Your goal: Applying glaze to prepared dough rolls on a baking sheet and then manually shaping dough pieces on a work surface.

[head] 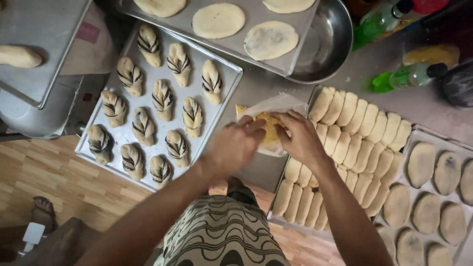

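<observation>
1. Grey steel worktop (256, 88) carries several baking trays; wood floor shows below its edge.
2. Our left hand (236, 143) rests palm-down on a yellow block in a clear plastic bag (270, 129), fingers curled over its near-left edge.
3. Our right hand (298, 135) grips the same bag from the right, fingers (288, 118) pressed onto the top of the block. Both hands are closed onto it, not flat or free.
4. The bag sits on the worktop between two trays, just beside each.
5. Left of it: tray (224, 74) with rows of twisted dough pieces (162, 98) streaked with dark filling.
6. Right of it: tray (311, 96) packed with plain dough logs (354, 143), touching side by side.
7. Far right: another tray (419, 134) of flattened oval pieces (421, 165).
8. Top: tray with round flat discs (218, 20), partly over a steel bowl (327, 44).
9. Upper right: two green bottles (409, 75), lying near the worktop edge.
10. Lower left: a bare foot (43, 212) on the floor, another person's.
</observation>
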